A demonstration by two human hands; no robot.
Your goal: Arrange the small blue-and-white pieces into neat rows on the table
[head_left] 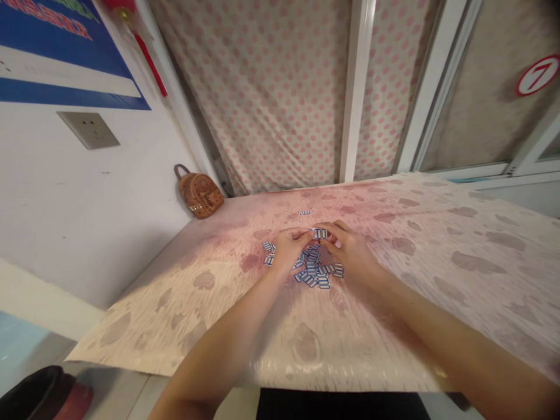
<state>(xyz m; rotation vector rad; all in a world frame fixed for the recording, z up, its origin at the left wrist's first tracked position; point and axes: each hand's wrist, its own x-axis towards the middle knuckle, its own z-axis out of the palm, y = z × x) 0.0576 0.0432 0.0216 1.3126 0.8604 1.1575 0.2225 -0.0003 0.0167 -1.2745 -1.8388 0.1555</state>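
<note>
Over the middle of the table, my left hand (pixel 289 249) and my right hand (pixel 350 248) meet around a small flat blue-and-white striped piece (pixel 322 233). Thumb and fingers of both hands are closed on its two ends; whether it is one piece or two joined ones I cannot tell. Below the hands lies a loose pile of similar striped pieces (pixel 311 274), partly covered by my left hand. A few more pieces (pixel 268 256) stick out to the left of that hand. Farther back, a small striped piece or short row (pixel 304 212) lies by itself.
A patterned cloth (pixel 306 344) covers the table (pixel 210 326). At the back left, a small brown backpack (pixel 201 194) leans against the wall. Curtained glass panels (pixel 280 87) stand behind the table. On the floor at lower left is a dark and red object (pixel 48 391).
</note>
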